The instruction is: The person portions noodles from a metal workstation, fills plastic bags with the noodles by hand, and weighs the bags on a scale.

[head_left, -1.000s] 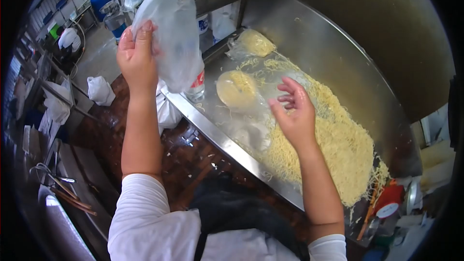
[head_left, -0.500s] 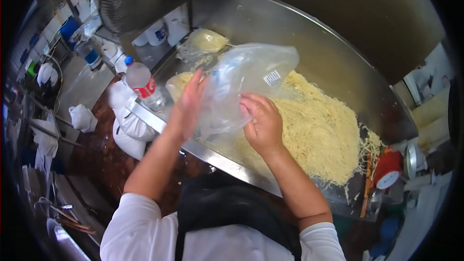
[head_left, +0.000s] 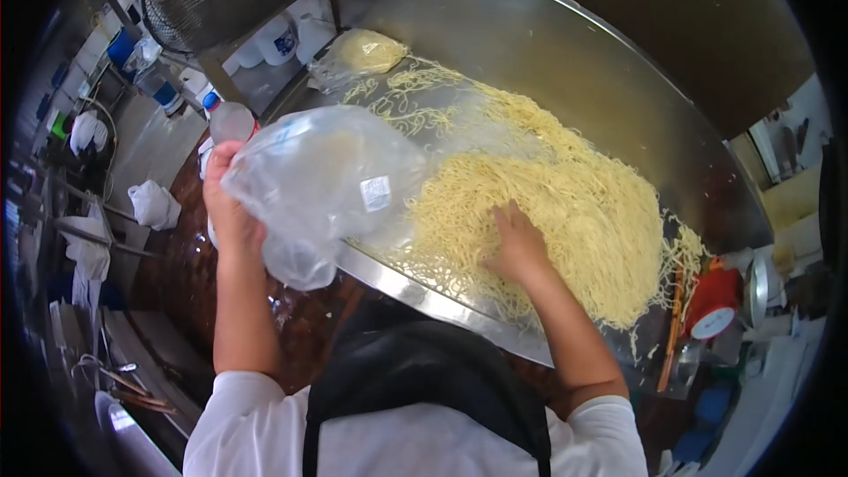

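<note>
My left hand [head_left: 231,203] is closed on the edge of a clear plastic bag [head_left: 322,172] with a small white label. The bag puffs out to the right, over the near rim of the metal table, and its far side hides part of the noodles. A large heap of pale yellow noodles [head_left: 601,221] lies on the table. My right hand [head_left: 521,249] reaches into the near left part of this heap, palm down, with fingers apart and their tips touching the strands.
A filled bag of noodles [head_left: 371,53] lies at the table's far left. Beside the left end stand a plastic bottle [head_left: 231,122] and a fan [head_left: 225,0]. To the right are a red scale [head_left: 712,300] and a wooden stick [head_left: 671,331]. The metal rim [head_left: 397,281] runs before me.
The bag has moved left in my left hand, which has closed on its edge. My right hand has let go of the bag and come down onto the noodles.
</note>
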`<state>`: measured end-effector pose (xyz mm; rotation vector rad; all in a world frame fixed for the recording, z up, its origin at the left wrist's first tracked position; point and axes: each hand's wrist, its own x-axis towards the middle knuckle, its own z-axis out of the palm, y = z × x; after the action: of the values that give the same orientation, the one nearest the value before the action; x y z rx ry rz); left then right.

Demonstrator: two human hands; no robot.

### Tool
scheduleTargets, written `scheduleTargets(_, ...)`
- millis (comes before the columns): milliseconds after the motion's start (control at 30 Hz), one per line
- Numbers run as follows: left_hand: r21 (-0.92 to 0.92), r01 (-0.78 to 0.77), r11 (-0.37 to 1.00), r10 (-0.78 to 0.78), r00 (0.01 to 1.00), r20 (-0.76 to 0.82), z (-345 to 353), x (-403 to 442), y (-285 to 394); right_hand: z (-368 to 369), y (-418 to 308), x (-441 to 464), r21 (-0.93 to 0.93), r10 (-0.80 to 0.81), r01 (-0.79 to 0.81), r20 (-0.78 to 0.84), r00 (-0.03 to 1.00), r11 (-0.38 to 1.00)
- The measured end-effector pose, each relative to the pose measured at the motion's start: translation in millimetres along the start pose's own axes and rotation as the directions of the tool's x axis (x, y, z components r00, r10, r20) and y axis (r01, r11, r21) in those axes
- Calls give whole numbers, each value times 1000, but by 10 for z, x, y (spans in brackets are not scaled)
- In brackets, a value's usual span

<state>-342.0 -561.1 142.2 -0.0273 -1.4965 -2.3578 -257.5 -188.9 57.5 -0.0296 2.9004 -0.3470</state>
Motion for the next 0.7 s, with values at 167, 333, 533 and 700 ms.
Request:
scheduleTargets(167,158,89,983,-76,993,-90,-448,-422,18,259,0,625,-205,74,-60,59,995,977)
scheduleTargets(333,330,165,930,-152,986,-64,-548,-783,-68,150,-154,1297,-94,141,-125,182,973,988)
scheduleTargets(533,424,176,889,-201,979,16,-426,-830,-1,442,-33,1291,272,74,-45,-95,993,961)
scheduleTargets(700,384,162,909,-238,958,160,-263,-682,-75,-348,1,839,636,184,200,-484,855,746)
